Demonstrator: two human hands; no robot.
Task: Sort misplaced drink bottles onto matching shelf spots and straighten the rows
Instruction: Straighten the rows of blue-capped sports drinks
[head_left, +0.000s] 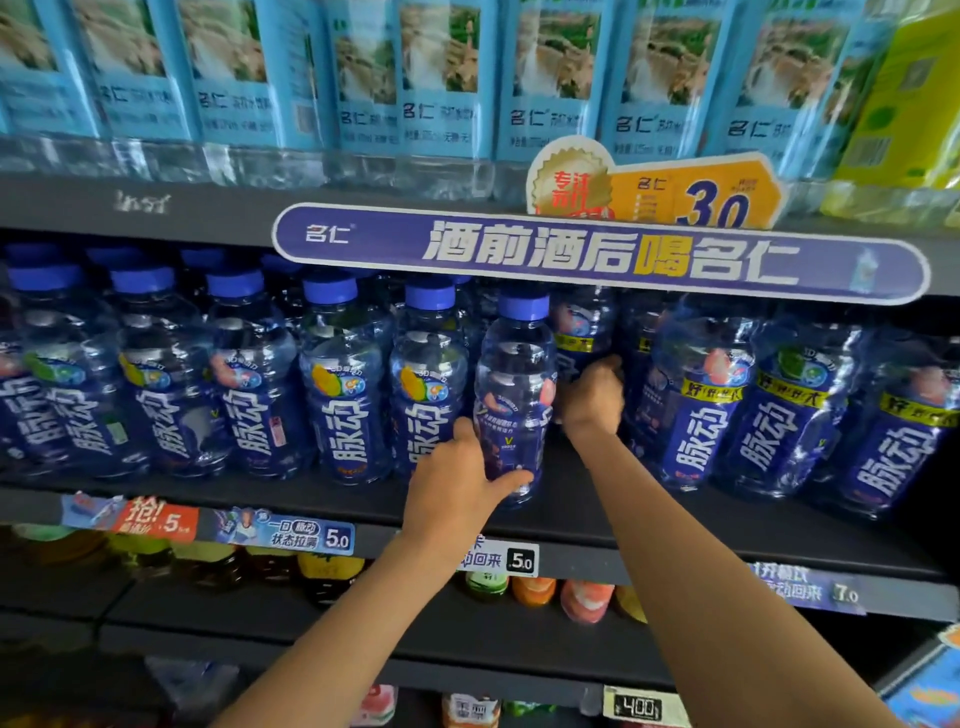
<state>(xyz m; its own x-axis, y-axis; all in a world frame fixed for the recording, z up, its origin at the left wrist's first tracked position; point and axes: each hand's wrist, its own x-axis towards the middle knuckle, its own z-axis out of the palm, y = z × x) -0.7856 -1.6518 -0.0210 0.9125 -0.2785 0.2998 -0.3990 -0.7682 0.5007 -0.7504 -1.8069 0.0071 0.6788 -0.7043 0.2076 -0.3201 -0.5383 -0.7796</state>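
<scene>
Your left hand (457, 483) grips a blue-capped bottle (514, 395) at centre frame, fingers wrapped around its lower label, marked "V". Your right hand (592, 397) reaches into the open gap behind it; its fingers are hidden. Neighbouring bottles (343, 395) read "脉动". Price tag (521, 561) below: "5.0".

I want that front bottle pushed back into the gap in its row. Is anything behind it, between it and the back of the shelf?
Yes. The right hand reaches into the gap just right of and behind the held bottle, touching another bottle further back. The left hand grips the held bottle low on its front.
</scene>
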